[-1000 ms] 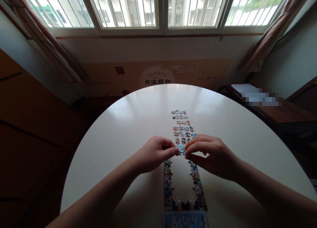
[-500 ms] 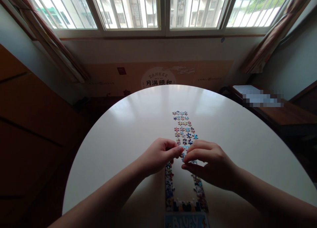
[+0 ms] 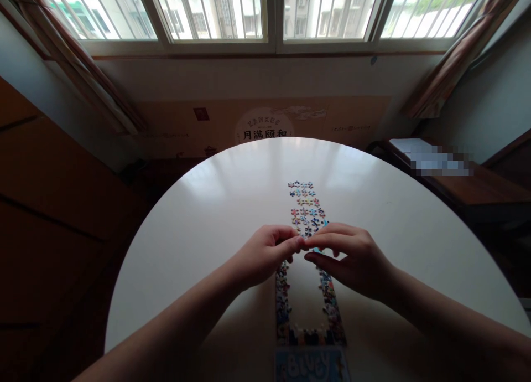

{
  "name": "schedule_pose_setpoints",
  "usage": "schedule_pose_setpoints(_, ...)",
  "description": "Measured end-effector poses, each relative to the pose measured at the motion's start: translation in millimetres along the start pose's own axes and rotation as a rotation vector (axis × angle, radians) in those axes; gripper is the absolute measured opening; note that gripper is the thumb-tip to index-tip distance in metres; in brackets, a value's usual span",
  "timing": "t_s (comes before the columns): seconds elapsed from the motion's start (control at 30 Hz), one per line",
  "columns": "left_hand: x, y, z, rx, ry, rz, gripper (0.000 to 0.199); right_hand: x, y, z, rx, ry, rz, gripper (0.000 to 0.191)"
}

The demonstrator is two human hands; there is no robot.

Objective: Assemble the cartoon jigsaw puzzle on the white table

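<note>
My left hand (image 3: 269, 254) is closed over the far left part of a jigsaw puzzle frame (image 3: 284, 302), thumb and index finger pinched together; what lies between them is hidden. Just right of it hovers my right hand (image 3: 346, 249), its index fingertip meeting the left fingertips and its thumb held apart below. A bit of light blue puzzle (image 3: 317, 250) shows under the right fingers. Beyond both hands, several loose jigsaw pieces (image 3: 305, 202) lie in rows. The joined border pieces run down both sides and along the near end, while the far end is mostly covered by my hands.
A blue box or card lettered "BLUEY" (image 3: 311, 364) lies at the near end of the puzzle. Everything rests on a round white table (image 3: 199, 216). A brown side table (image 3: 489, 185) with pale papers stands at the right, below the curtain and windows.
My right index finger has moved left to meet the left fingertips, covering the light blue puzzle part seen between the hands before. The view has tilted down or shifted slightly.
</note>
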State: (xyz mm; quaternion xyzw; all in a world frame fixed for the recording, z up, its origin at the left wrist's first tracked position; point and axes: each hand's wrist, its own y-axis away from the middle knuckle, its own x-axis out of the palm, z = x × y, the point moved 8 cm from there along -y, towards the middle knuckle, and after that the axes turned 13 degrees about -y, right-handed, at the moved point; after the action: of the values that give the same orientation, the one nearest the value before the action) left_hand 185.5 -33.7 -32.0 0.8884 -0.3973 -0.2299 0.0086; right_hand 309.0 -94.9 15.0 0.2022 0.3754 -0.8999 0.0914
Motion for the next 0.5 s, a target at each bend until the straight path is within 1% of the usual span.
schedule_pose_setpoints(0.07, -2.4, -1, 2, -0.013, -0.006, -0.02, 0.031, -5, 0, -2, 0.03, -0.014, -0.015, 0.014)
schedule_pose_setpoints(0.13, -4.4, -1, 5, -0.033, 0.0, -0.038, 0.028, -15, 0, -5, 0.079, -0.038, -0.057, 0.01)
schedule_pose_setpoints(0.2, -5.2, -1, 7, -0.045, 0.0, -0.042, 0.025, -26, -1, -9, 0.111, -0.043, -0.101, 0.011)
schedule_pose_setpoints(0.27, -5.9, 1, 5, -0.034, -0.031, -0.048, 0.023, -32, -1, -11, 0.121, -0.036, -0.115, 0.013)
schedule_pose_setpoints(0.33, -5.3, 3, 0, -0.01, -0.102, -0.043, 0.023, -30, -1, -11, 0.112, -0.046, -0.09, 0.015)
schedule_pose_setpoints(0.4, -3.6, 5, -6, 0.001, -0.197, -0.029, 0.024, -21, 0, -11, 0.102, -0.074, -0.037, 0.018)
schedule_pose_setpoints(0.5, -1.9, 6, -8, -0.012, -0.31, -0.012, 0.03, -7, 3, -12, 0.115, -0.09, 0.02, 0.026)
